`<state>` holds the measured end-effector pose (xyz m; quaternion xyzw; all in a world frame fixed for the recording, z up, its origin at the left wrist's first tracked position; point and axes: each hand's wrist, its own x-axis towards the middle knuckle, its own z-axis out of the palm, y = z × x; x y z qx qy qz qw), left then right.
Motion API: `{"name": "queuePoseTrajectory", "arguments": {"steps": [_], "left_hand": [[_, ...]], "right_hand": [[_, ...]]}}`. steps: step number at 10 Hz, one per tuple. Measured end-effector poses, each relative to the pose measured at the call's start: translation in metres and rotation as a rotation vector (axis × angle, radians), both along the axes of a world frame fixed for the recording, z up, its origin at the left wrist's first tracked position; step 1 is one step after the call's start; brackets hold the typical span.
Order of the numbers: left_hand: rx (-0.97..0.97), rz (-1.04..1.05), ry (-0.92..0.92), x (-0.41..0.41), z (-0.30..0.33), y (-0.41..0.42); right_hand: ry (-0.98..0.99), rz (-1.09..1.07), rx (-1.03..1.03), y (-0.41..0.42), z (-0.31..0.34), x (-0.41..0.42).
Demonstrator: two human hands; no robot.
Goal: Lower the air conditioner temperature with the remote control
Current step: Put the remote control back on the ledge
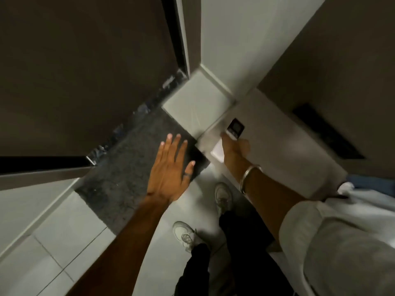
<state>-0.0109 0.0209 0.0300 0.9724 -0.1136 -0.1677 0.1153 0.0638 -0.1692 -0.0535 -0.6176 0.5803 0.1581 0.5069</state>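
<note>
— Pale floor tiles and a dark mat lie under us, with brown wall panels on both sides. Where do we stand with the job?

— We have the remote control in our right hand, arm stretched forward. The fingers are closed around its lower body and the small dark screen pokes out past them, facing up towards us.

— And our left hand?

— Empty, fingers spread wide, palm down, hovering over the mat and well apart from the remote.

— Can we see the air conditioner?

— No. Only the dark slot in the right-hand wall shows, and we cannot tell what it is.

— So which step are we on?

— We judge it the aiming stage: remote gripped, nothing pressed that we can make out. The screen is too blurred to read any temperature.

— What does the next move call for?

— Probably tilting the remote's front end towards the unit, wherever it hangs, then sliding our thumb to the down button and pressing, with the screen kept in sight to check that the number drops.
</note>
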Motion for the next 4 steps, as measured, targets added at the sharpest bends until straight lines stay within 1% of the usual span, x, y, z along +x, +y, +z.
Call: {"name": "queuePoseTrajectory", "arguments": {"steps": [1,2,3,4], "left_hand": [[0.074,-0.030,0.045,0.001,-0.070,-0.006],[0.107,-0.035,0.076,-0.001,-0.093,-0.007],[0.077,-0.005,0.075,-0.005,-0.105,-0.004],[0.091,0.053,0.034,-0.005,-0.100,-0.003]], "right_hand": [[0.015,0.024,-0.152,0.010,-0.068,0.013],[0.023,0.027,-0.141,0.015,-0.097,0.018],[0.025,0.028,-0.182,0.020,-0.115,0.018],[0.012,0.071,-0.265,0.026,-0.112,0.017]]}}
